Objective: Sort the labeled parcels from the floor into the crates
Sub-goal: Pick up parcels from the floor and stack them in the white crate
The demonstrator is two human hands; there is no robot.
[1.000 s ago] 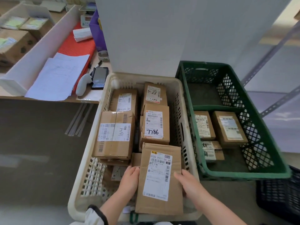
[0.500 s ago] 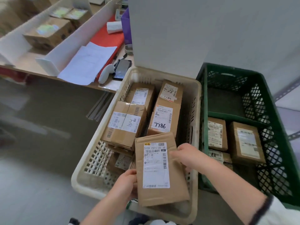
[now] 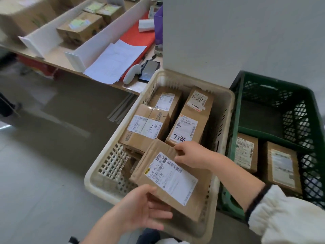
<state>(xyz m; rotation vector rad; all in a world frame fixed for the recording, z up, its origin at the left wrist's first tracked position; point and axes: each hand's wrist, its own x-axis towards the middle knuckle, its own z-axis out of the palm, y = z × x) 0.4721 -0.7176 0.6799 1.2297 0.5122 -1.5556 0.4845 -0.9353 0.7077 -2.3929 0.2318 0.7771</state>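
Head view: we see the desk (image 3: 58, 59) at back left, the beige crate (image 3: 98, 175) packed with labeled boxes (image 3: 146, 127), and the green crate (image 3: 233, 138) just to its right holding a few more. Over the beige crate's near end is the labeled parcel (image 3: 168, 176), label up. Our left hand (image 3: 140, 208) grips its near edge and our right hand (image 3: 191, 155) pinches its far edge.

**Crates and table: positions**

The left crate (image 3: 184, 79) stands just beside the right crate (image 3: 234, 124), with the table (image 3: 58, 59) behind and left of both. In the left crate, four parcels (image 3: 146, 131) sit in two rows at the rear. The front parcel (image 3: 168, 180) lies above its near end, with the left hand (image 3: 140, 208) at the near corner and the right hand (image 3: 191, 155) at the far edge. In the right crate, two parcels (image 3: 246, 152) lie side by side. Papers (image 3: 114, 62), scanner (image 3: 131, 73) and phone (image 3: 149, 69) lie on the table.
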